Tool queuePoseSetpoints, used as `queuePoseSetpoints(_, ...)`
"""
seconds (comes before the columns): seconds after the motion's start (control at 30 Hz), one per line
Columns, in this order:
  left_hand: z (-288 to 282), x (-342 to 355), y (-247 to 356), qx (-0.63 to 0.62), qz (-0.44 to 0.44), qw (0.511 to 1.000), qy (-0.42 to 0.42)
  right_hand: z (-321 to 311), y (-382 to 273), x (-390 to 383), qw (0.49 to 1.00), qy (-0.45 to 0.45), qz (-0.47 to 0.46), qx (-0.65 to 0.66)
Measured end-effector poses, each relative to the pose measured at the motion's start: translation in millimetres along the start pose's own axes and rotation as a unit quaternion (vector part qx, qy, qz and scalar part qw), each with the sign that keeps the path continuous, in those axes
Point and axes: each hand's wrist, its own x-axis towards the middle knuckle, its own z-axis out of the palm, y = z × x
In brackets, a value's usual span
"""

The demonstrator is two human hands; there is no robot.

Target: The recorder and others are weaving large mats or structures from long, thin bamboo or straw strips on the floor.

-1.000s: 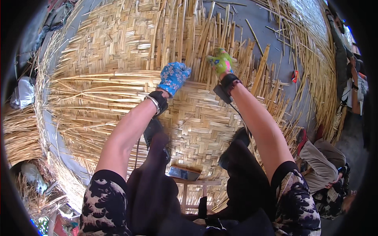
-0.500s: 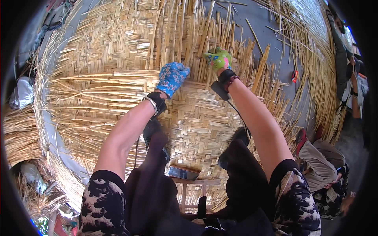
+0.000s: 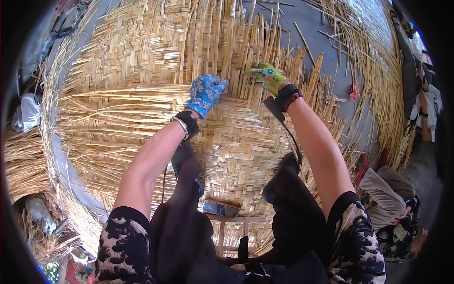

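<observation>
My left hand (image 3: 205,96), in a blue flowered glove, is closed in a fist over the flattened reed strips of a woven mat (image 3: 246,146). Its fingers hide what they grip. To the right, my right hand (image 3: 269,78) in a green flowered glove reaches leftward over upright reed strips (image 3: 236,57), its fingers stretched out and partly blurred. Long loose reed strips (image 3: 127,109) lie crosswise to the left of my left hand. Black bands sit on both wrists, with a cable running down from the right one.
A phone (image 3: 220,208) lies on the mat between my feet, near a low wooden frame (image 3: 231,219). Loose reeds (image 3: 373,80) spread across the grey floor at right, near a small red object (image 3: 353,91). Another person (image 3: 390,194) sits low at the right. Reed bundles (image 3: 23,161) lie at left.
My right hand has shifted slightly right and toward me, its wrist turning so the fingers point more to the left. The left hand has stayed nearly in place.
</observation>
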Motion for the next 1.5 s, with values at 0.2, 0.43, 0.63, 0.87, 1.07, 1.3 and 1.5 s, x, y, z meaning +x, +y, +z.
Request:
queuePoseSetpoints(0.2, -6, -3, -10, 0.02, -0.063, 0.997, -0.034, 3, 53, 7, 0.94, 0.044, -0.071, 0.33)
queuePoseSetpoints(0.43, -2, 3, -24, 0.039, 0.097, 0.989, -0.101, 11, 22, 8, 0.991, 0.046, -0.055, 0.112)
queuePoseSetpoints(0.63, 0, 30, -16, 0.029, 0.038, 0.974, -0.22, 35, -20, -72, 0.92, 0.303, -0.15, 0.195)
queuePoseSetpoints(0.87, 17, 21, -17, 0.066, 0.03, 0.966, -0.25, 34, 50, -105, 0.89, 0.417, -0.017, 0.182)
queuePoseSetpoints(1.07, 26, -21, -21, 0.088, 0.167, 0.982, -0.008, 33, 3, -110, 0.691, 0.368, -0.193, -0.591)
queuePoseSetpoints(1.3, 57, -29, 38, 0.135, 0.051, 0.98, -0.14, 30, 6, -77, 0.72, 0.17, -0.019, -0.673)
queuePoseSetpoints(1.5, 74, -21, 42, 0.103, -0.051, 0.975, -0.188, 21, -7, -82, 0.783, 0.159, 0.054, -0.599)
